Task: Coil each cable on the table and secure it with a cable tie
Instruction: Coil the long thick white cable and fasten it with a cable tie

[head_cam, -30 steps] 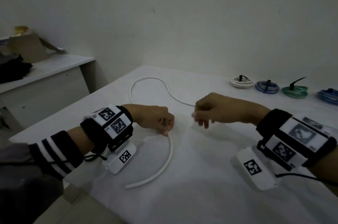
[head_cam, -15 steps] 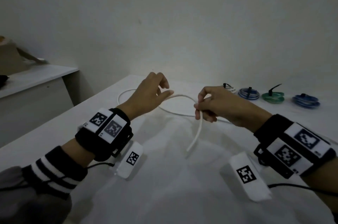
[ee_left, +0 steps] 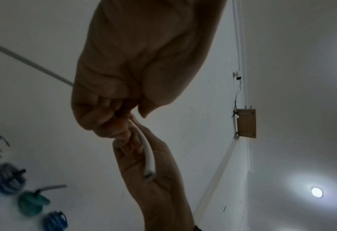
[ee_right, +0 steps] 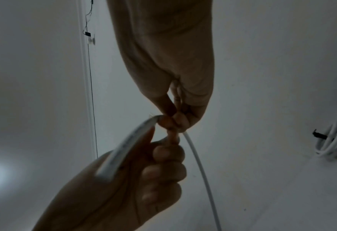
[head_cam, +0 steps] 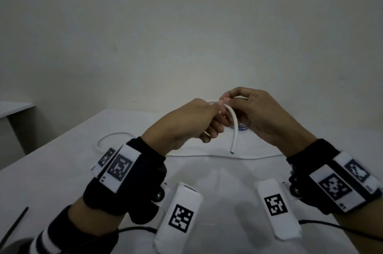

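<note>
Bridging both hands: white cable

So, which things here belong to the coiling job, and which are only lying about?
Belong to the job:
- thin white round cable, pinched by left hand and right hand
- thin black cable tie, loose on the table

Lying about:
- already tied coils: blue, green, white

Slack white cable crosses the table beneath both wrists.
</note>
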